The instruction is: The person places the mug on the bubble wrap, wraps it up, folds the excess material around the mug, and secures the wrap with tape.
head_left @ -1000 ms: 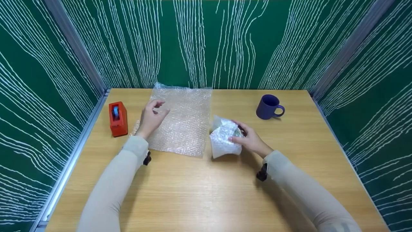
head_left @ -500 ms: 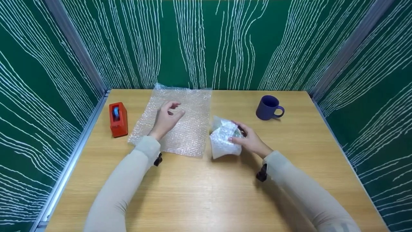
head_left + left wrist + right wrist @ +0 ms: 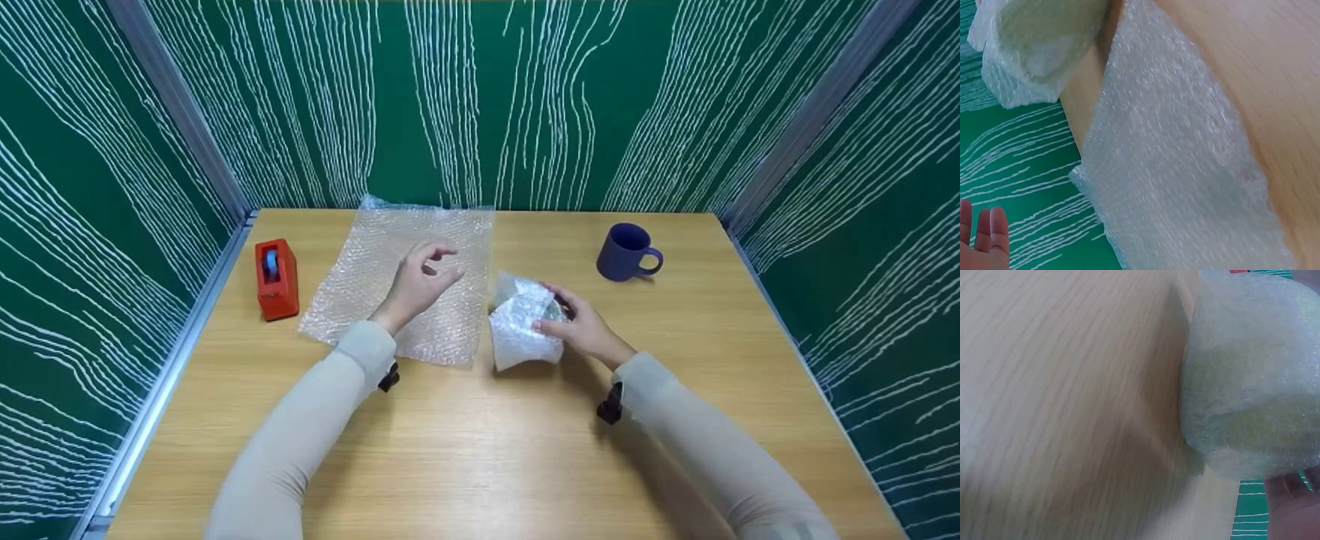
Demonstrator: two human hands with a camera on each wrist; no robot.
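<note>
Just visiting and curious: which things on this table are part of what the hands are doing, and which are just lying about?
In use:
wrapped bundle, held by right hand
flat bubble wrap sheet, under left hand

Lying about:
red tape dispenser
blue mug

A bundle wrapped in clear bubble wrap (image 3: 519, 321) stood on the wooden counter (image 3: 480, 450), just right of a flat bubble wrap sheet (image 3: 375, 277) that lay spread open, its far edge against the counter's back wall.
</note>
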